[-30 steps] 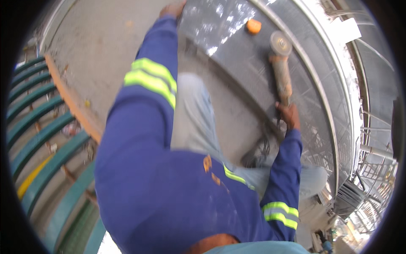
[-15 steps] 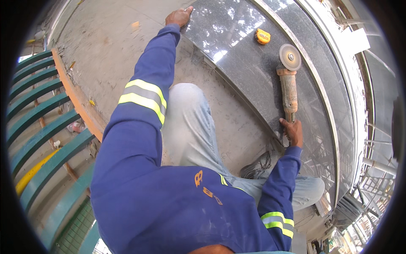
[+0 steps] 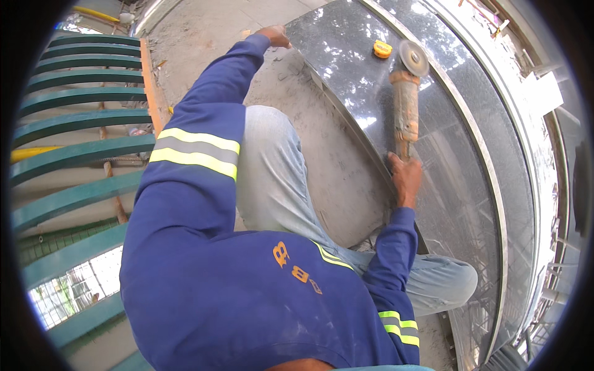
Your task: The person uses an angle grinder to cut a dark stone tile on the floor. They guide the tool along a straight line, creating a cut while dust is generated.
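Observation:
My right hand (image 3: 406, 178) is closed round the rear handle of an angle grinder (image 3: 405, 110). The grinder's worn, dusty orange body points away from me, with a round cutting disc (image 3: 414, 58) at the far end, over a dark polished stone slab (image 3: 365, 80). At the slab's far left corner, my left hand (image 3: 275, 36) has its fingers curled at the edge; the fingertips are partly hidden. A yellow tape measure (image 3: 382, 49) lies on the slab just left of the disc.
A pale metal strip (image 3: 461, 102) curves lengthwise over the slab. Dusty concrete floor (image 3: 328, 154) lies between the slab and my bent leg. Left of me stand curved green slats (image 3: 86, 96) with an orange end board (image 3: 148, 86). A white sheet (image 3: 544, 94) sits at the right.
My right hand has brought the grinder a little left and farther away, its disc now closer to the tape measure. My left hand remains at the slab's corner. The whole view has turned somewhat.

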`<state>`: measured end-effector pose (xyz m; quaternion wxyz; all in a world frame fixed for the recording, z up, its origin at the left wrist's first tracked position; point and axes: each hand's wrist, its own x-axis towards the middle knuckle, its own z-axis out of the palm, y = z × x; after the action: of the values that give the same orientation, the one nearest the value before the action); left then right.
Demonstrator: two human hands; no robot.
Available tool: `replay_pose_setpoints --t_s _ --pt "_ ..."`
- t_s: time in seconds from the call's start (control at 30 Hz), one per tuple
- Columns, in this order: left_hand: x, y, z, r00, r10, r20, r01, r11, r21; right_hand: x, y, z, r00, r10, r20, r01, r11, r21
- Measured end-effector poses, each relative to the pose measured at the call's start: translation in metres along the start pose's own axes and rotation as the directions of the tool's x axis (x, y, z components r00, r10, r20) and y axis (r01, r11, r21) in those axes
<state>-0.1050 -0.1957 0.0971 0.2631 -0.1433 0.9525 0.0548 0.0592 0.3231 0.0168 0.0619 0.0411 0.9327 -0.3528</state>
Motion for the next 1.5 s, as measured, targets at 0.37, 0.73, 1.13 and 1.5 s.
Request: replay_pose_setpoints --t_s 0.37,0.73,1.13,1.5 --pt "-0.108 0.124 0.012 0.843 0.523 -0.128 -0.208 0.097 -0.973 0.042 -0.107 0.004 0.863 -0.308 0.399 0.198 0.935 0.294" --pt "-0.181 0.127 0.076 0.968 0.042 -0.249 -0.229 -0.268 -0.936 0.016 -0.135 0.037 0.586 -0.396 0.707 -0.070 0.845 0.531" --pt "-0.148 0.168 0.176 0.929 -0.361 -0.087 -0.282 -0.532 -0.798 -0.004 -0.098 0.049 0.731 -0.501 0.464 0.504 0.854 0.128" --pt "-0.118 0.157 0.185 0.930 -0.346 -0.126 -0.313 -0.562 -0.766 0.006 -0.112 0.084 0.768 -0.452 0.453 0.475 0.877 0.070"
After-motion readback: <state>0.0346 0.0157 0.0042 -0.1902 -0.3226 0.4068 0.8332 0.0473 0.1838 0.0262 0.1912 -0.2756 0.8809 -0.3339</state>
